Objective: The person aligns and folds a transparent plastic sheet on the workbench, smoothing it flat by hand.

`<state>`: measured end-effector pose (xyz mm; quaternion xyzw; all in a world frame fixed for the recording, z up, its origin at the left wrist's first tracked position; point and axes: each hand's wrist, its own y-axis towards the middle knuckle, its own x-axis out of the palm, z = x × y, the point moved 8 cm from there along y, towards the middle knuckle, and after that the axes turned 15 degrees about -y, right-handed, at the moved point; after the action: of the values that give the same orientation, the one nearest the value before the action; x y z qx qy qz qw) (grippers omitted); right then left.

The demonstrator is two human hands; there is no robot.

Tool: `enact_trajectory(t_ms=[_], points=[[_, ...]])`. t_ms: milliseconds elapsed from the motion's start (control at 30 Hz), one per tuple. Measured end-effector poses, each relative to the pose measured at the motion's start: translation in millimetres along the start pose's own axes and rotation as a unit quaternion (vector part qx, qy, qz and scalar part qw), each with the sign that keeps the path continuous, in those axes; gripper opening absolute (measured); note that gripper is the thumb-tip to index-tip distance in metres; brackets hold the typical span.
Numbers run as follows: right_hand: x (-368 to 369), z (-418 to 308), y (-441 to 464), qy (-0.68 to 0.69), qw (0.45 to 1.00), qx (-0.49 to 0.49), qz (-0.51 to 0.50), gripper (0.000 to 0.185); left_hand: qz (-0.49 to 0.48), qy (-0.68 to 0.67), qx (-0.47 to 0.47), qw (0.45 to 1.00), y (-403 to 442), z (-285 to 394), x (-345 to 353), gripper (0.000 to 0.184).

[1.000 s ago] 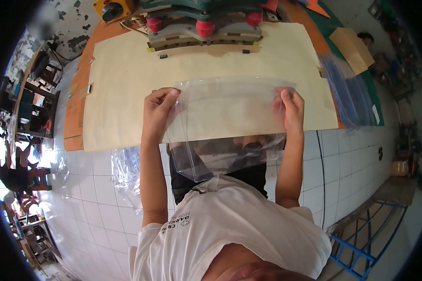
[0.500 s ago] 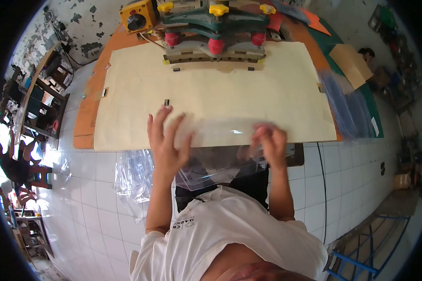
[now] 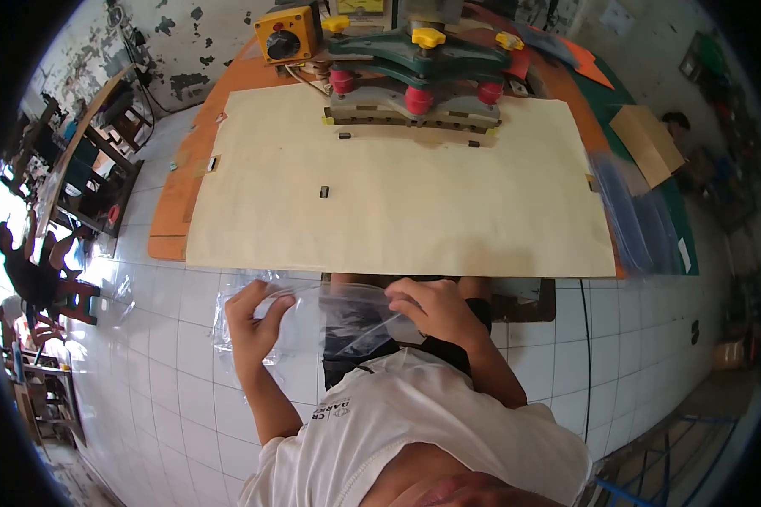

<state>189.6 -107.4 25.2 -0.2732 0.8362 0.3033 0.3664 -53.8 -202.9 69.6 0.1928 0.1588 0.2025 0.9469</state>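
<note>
My left hand (image 3: 255, 321) is just below the table's front edge, over my lap, its fingers curled towards the thumb on the edge of a clear plastic sheet (image 3: 355, 314). My right hand (image 3: 438, 311) grips the other end of this sheet with bent fingers. Between the hands the thin, see-through plastic hangs loosely over my dark shorts. In front lies a beige board (image 3: 397, 203) with small black blocks on it, one being a block (image 3: 324, 192) left of the middle. Neither hand touches the board.
At the board's back stands a green press (image 3: 423, 59) with yellow knobs, beside a yellow control box (image 3: 288, 35). Clear sheets (image 3: 643, 220) and brown cardboard (image 3: 647, 145) lie at the right. More plastic (image 3: 237, 338) is low at the left. Other people are in the background.
Both hands have come back from above the board's front edge to below it, with the plastic sheet now stretched between them. The view has shifted slightly.
</note>
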Motion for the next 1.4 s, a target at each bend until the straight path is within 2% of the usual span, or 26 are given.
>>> enact_trajectory(t_ms=[133,200,333,400,467,600,667,733,867,933,1067,1200,1400], points=[[8,5,-5,0.028,0.999,0.016,-0.002,0.009,0.015,-0.001,-0.04,0.999,-17,-19,-20,0.011],[1,-6,-3,-0.015,0.997,-0.034,0.067,0.011,0.059,-0.058,-0.055,0.995,-24,-24,-27,0.011],[-7,-26,11,-0.024,0.992,-0.074,0.096,0.012,0.088,-0.046,-0.072,0.992,-45,-28,-58,0.009],[-24,-26,15,-0.022,0.98,-0.076,0.184,0.012,0.149,-0.04,-0.055,0.987,-60,-22,-88,0.005],[-28,-4,14,-0.03,0.978,-0.02,0.203,0.012,0.192,-0.008,-0.065,0.979,-79,-15,-118,0.004],[-40,16,28,-0.101,0.965,-0.02,0.241,0.01,0.23,0.122,-0.077,0.962,-110,-5,-168,0.005],[-31,30,32,-0.075,0.973,0.002,0.219,0.011,0.239,0.162,-0.072,0.955,-117,-7,-182,0.006],[-19,44,34,-0.063,0.978,0.05,0.19,0.011,0.256,0.231,-0.104,0.933,-130,-25,-197,0.007],[-12,30,42,-0.131,0.976,0.017,0.171,0.009,0.301,0.222,-0.182,0.909,-168,-100,-225,0.008],[-8,30,43,-0.124,0.979,0.026,0.16,0.009,0.326,0.192,-0.204,0.903,-193,-145,-238,0.009],[-4,30,43,-0.113,0.98,0.058,0.153,0.009,0.344,0.215,-0.247,0.88,-235,-213,-254,0.011],[-1,35,41,-0.11,0.978,0.08,0.161,0.009,0.311,0.279,-0.273,0.867,-267,-258,-259,0.011],[2,34,42,-0.147,0.973,0.077,0.162,0.01,0.278,0.28,-0.293,0.871,-268,-289,-261,0.012]])
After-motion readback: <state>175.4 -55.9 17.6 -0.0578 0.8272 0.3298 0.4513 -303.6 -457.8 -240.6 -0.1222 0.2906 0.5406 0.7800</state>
